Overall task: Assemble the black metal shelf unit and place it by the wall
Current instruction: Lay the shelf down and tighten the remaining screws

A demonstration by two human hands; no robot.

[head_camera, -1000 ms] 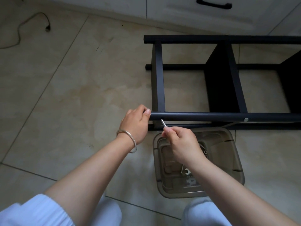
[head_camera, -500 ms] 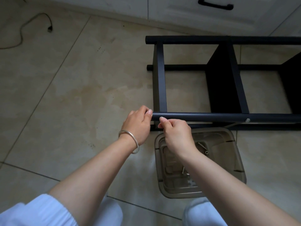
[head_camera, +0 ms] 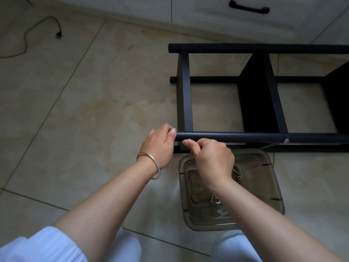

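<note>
The black metal shelf unit (head_camera: pixel 186 95) lies on its side on the tiled floor, its shelves standing as vertical panels. My left hand (head_camera: pixel 159 146) grips the left end of the near black tube (head_camera: pixel 236 136). My right hand (head_camera: pixel 213 159) is just right of it, fingers curled and pinched against the tube's near side below the first crossbar. The silver bolt it held earlier is hidden in the fingers. Another silver bolt head (head_camera: pixel 286 140) sits in the tube further right.
A translucent brown plastic bin (head_camera: pixel 264 186) with loose hardware sits on the floor under my right wrist. White cabinets with a black handle (head_camera: pixel 249 7) run along the far side. A cable with a plug (head_camera: pixel 58 35) lies at the far left.
My right hand rose from above the bin to the tube with the silver bolt, which has gone out of sight in the fingers. My left hand has kept its grip on the tube end.
</note>
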